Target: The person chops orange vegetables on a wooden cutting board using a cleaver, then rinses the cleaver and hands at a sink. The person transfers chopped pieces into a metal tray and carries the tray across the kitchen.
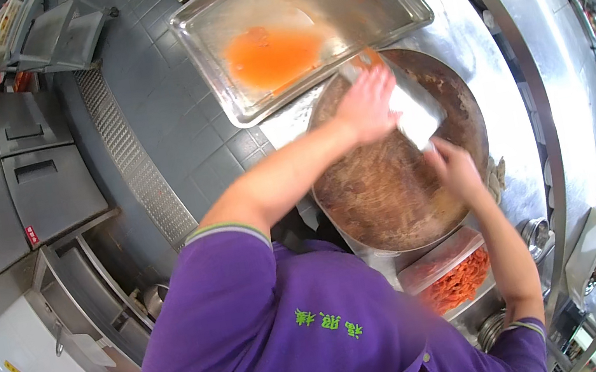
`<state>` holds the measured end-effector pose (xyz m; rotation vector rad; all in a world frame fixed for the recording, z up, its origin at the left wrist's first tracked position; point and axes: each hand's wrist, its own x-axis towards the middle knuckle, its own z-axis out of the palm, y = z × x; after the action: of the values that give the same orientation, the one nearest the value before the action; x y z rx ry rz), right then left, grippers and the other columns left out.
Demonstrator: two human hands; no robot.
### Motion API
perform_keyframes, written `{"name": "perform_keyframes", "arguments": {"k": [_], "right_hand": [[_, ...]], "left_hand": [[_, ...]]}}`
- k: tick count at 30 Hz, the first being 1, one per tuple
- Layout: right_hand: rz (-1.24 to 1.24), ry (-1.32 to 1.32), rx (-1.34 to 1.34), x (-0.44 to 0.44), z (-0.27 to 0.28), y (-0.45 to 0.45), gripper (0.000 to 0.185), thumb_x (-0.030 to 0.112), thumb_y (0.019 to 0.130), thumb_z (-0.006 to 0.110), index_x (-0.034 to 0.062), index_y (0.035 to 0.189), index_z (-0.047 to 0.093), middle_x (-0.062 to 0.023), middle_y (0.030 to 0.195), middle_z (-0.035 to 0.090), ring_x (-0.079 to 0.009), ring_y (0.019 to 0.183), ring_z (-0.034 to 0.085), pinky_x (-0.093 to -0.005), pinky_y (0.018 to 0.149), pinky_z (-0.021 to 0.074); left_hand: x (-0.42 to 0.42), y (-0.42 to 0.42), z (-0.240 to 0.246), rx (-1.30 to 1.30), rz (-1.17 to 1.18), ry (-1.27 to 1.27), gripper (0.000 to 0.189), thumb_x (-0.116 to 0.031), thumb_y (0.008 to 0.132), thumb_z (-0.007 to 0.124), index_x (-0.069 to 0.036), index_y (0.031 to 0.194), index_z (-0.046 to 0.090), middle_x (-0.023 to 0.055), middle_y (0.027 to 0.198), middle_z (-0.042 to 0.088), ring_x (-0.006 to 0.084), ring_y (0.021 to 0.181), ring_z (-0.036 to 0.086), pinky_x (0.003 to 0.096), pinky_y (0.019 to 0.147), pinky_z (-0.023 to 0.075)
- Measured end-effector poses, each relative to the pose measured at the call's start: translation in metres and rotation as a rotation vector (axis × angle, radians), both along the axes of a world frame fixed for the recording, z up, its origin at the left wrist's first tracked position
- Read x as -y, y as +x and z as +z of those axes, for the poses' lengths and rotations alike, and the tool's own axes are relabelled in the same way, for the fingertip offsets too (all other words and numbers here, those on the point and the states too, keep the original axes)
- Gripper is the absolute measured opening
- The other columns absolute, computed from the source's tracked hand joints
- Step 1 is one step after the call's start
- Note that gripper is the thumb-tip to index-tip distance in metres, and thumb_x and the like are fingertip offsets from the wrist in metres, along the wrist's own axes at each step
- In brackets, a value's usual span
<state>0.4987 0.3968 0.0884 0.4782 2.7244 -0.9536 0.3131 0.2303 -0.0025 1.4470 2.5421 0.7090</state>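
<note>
A round wooden chopping block [393,188] lies before me, its surface brown and worn. My right hand [456,168] is closed at the near end of a broad, bright metal blade, apparently a cleaver [415,110], held over the block and blurred by motion. My left hand [370,106] is flat with fingers extended, beside or on the blade; whether it touches is unclear. Some orange food [369,57] shows just past its fingertips. Beyond the block is a shallow metal tray [241,114] with a pool of orange liquid [273,57].
A clear plastic container [435,263] and a heap of reddish-orange shredded food [459,282] are near my right forearm. A grey cloth [497,179] lies at the block's right edge. Metal bowls [535,234] stand at right; a metal shelf edge [533,87] runs along the steel counter.
</note>
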Motion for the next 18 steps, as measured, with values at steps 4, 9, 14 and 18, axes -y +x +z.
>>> {"name": "perform_keyframes", "arguments": {"k": [4,9,14,18], "right_hand": [[-0.050,0.233,0.156,0.028,0.050,-0.113,0.046,0.042,0.096,0.061,0.0045,0.121,0.068,-0.0244,0.103,0.071,-0.0425,0.099,0.067,-0.0451,0.085,0.0527],[-0.088,0.466,0.141,0.060,0.119,-0.142,0.039,0.033,0.095,0.066,0.0091,0.125,0.064,-0.0216,0.102,0.072,-0.0393,0.096,0.069,-0.0436,0.081,0.0535],[-0.083,0.564,0.023,0.063,0.049,-0.107,0.041,0.026,0.098,0.059,0.0124,0.135,0.047,-0.0223,0.099,0.070,-0.0459,0.089,0.068,-0.0504,0.077,0.0541],[-0.015,0.604,0.273,0.074,-0.004,-0.111,0.041,0.026,0.096,0.057,0.0124,0.133,0.045,-0.0221,0.091,0.071,-0.0452,0.084,0.069,-0.0548,0.074,0.0540]], "left_hand": [[0.024,-0.059,0.030,-0.011,0.093,0.189,0.065,-0.041,0.099,0.049,0.006,0.143,0.044,0.0231,0.153,0.041,0.0351,0.146,0.034,0.0442,0.123,0.0231],[0.095,-0.039,0.039,0.118,0.235,0.413,0.051,-0.028,0.093,0.059,0.003,0.134,0.054,0.0226,0.144,0.050,0.0373,0.139,0.043,0.0462,0.117,0.0337],[0.165,-0.037,0.003,0.192,0.381,0.293,0.049,-0.021,0.089,0.062,0.004,0.130,0.057,0.0227,0.139,0.055,0.0380,0.135,0.048,0.0453,0.116,0.0360],[0.192,-0.046,-0.007,0.176,0.455,0.232,0.048,-0.019,0.088,0.062,0.004,0.130,0.057,0.0229,0.139,0.056,0.0375,0.134,0.049,0.0449,0.116,0.0361]]}}
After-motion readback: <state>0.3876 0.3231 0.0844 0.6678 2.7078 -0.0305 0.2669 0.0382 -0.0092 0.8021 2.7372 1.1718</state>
